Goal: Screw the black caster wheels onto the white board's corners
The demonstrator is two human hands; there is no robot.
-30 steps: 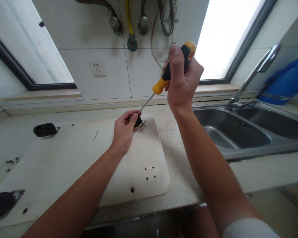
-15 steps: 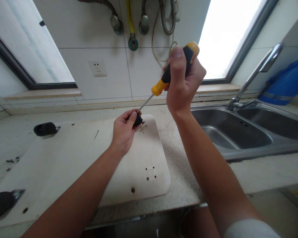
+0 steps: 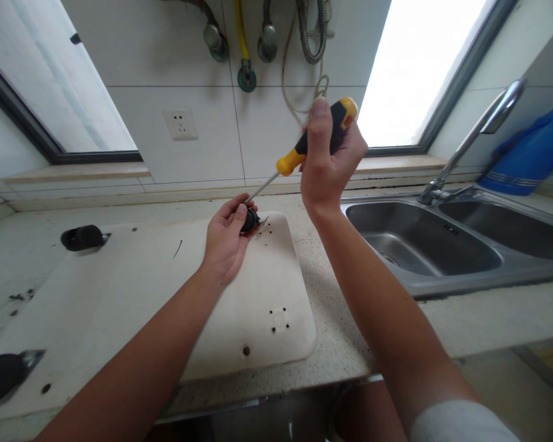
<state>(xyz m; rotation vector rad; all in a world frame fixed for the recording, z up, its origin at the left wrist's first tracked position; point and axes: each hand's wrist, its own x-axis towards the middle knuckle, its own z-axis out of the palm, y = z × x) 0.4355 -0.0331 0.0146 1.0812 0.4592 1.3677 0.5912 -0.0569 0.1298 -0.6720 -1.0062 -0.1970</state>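
My left hand [image 3: 224, 248] is closed around a small black caster [image 3: 250, 220], whose metal plate points right above the corner of a white board [image 3: 281, 273]. My right hand [image 3: 329, 175] grips the yellow-and-black handle of a screwdriver [image 3: 291, 161], thumb pressed along it. The shaft slants down to the left, and its tip reaches the caster beside my left fingertips; exact contact is hidden. Small screw holes [image 3: 279, 320] mark the board's near right corner. Two more black casters, one at the back [image 3: 82, 237] and one in front [image 3: 2, 379], sit at the board's left end.
A steel double sink [image 3: 433, 239] with a tap [image 3: 474, 141] lies to the right, a blue cloth-like item [image 3: 528, 150] behind it. The wall bears a socket [image 3: 180, 124], valves and a yellow pipe [image 3: 241, 31]. A thin dark strip [image 3: 177, 248] rests on the board.
My right hand and the screwdriver have shifted left and slightly down. The caster in my left hand has moved a little left and turned, with more of its metal plate showing.
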